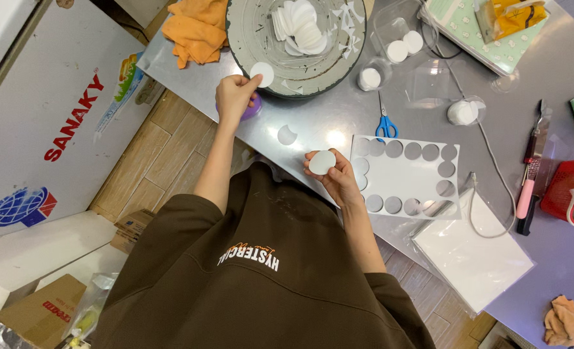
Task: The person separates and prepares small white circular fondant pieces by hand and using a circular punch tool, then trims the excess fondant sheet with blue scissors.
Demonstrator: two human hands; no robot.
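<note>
My left hand (235, 94) pinches a white paper disc (262, 74) at the rim of a round grey bowl (248, 39) that holds a pile of white discs (300, 29). A purple object (253, 108) lies just under that hand. My right hand (335, 178) holds a small stack of white discs (322, 161) near the table's front edge. Beside it lies a white sheet (406, 178) with several round holes punched out. A cut white scrap (287, 134) lies between my hands.
Blue-handled scissors (384, 123) lie above the punched sheet. Clear cups with white discs (397, 48), an orange cloth (196, 29), a pink-handled knife (529, 187), a red basket (568, 194), blank white sheets (474, 258) and a white chest freezer (54, 110) surround the metal table (339, 116).
</note>
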